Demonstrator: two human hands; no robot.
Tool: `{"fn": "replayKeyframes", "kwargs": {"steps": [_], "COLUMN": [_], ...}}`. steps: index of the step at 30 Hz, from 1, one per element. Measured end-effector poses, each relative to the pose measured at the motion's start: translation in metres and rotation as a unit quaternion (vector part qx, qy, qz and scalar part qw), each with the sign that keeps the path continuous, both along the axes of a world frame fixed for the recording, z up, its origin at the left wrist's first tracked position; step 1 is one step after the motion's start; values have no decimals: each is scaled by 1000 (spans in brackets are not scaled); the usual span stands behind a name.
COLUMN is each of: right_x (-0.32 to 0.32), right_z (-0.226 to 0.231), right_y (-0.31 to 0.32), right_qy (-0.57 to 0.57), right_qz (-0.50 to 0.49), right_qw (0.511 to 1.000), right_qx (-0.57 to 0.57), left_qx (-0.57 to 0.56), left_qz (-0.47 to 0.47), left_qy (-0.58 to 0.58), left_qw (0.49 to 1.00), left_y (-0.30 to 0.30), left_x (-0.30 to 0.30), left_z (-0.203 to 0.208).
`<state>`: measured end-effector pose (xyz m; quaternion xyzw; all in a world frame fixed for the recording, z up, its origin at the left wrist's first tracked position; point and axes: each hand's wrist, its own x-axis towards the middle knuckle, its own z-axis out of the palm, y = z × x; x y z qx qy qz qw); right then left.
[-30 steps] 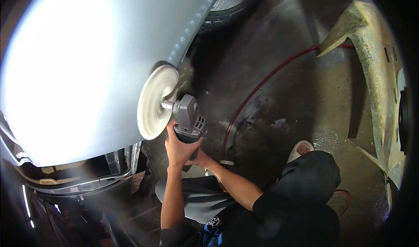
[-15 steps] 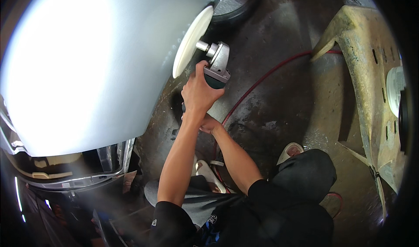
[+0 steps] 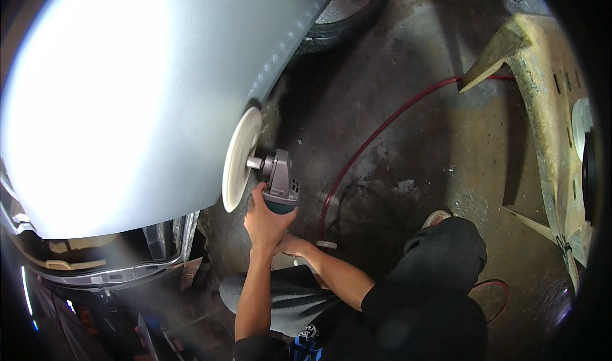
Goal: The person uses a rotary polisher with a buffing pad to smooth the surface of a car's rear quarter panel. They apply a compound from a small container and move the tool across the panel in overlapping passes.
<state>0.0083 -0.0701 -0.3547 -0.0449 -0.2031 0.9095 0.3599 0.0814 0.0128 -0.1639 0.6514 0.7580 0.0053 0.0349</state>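
My left hand (image 3: pixel 266 226) is wrapped round the front of the body of an angle polisher (image 3: pixel 279 179), just behind its grey metal head. Behind it, my right hand (image 3: pixel 292 244) is closed on the rear of the tool, largely hidden by my left wrist. A round white buffing pad (image 3: pixel 241 163) on the polisher stands edge-on against the side of a pale silver car panel (image 3: pixel 191 119). Whitish smudges (image 3: pixel 275 57) run in a row along the panel's edge, beyond the pad.
A car wheel (image 3: pixel 338 26) is at the top. A red hose (image 3: pixel 376 131) curves across the concrete floor (image 3: pixel 408 163). At right stands a worn yellowish stool (image 3: pixel 542 93) with a round white thing (image 3: pixel 580 125) on it. My bent knee (image 3: pixel 446 252) is near the hose.
The polisher has come nearer to me along the panel, with both my hands on it. The smudges on the panel's edge now show more fully.
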Motion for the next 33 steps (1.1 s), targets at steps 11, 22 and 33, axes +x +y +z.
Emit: {"fn": "replayKeyframes", "kwargs": {"steps": [11, 22, 33], "right_x": [95, 259, 120], "right_z": [-27, -11, -7], "right_y": [116, 219, 123], "right_qy": [-23, 109, -82], "right_qz": [-158, -182, -137], "right_qw": [987, 976, 987], "right_qx": [-9, -52, 32], "left_qx": [23, 40, 51], "left_qz": [-116, -179, -140], "left_qy": [-12, -19, -114], "left_qw": [993, 983, 982], "left_y": [102, 195, 88], "left_x": [101, 246, 80], "left_z": [-16, -13, 3]}}
